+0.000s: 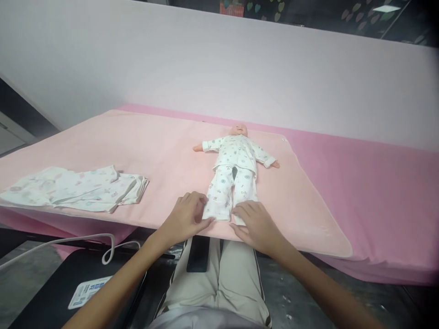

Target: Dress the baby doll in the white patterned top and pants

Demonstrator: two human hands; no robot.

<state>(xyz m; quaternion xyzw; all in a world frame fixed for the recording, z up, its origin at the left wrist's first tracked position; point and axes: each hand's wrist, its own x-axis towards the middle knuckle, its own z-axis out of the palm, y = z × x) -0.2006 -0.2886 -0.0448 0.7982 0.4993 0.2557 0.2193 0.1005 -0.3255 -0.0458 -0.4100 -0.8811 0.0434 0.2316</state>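
Observation:
A baby doll (239, 131) lies on its back on the pink sheet, arms spread and head away from me. It wears a white printed shirt (236, 151) and matching trousers (219, 192); a small dark patch shows at the crotch. My left hand (188, 214) is at the cuff of the trouser leg on the left, fingers curled at its outer edge and thumb on the hem. Curled over the other leg's cuff is my right hand (255, 224), its thumb near the inner hem. The doll's feet are not visible.
Folded white printed baby clothes (78, 189) lie at the sheet's left. The pale pink sheet (164, 141) covers a darker pink cloth (377, 196), with a white partition (240, 68) behind. A phone (198, 254) rests on my lap; a white cable (68, 238) hangs at the left.

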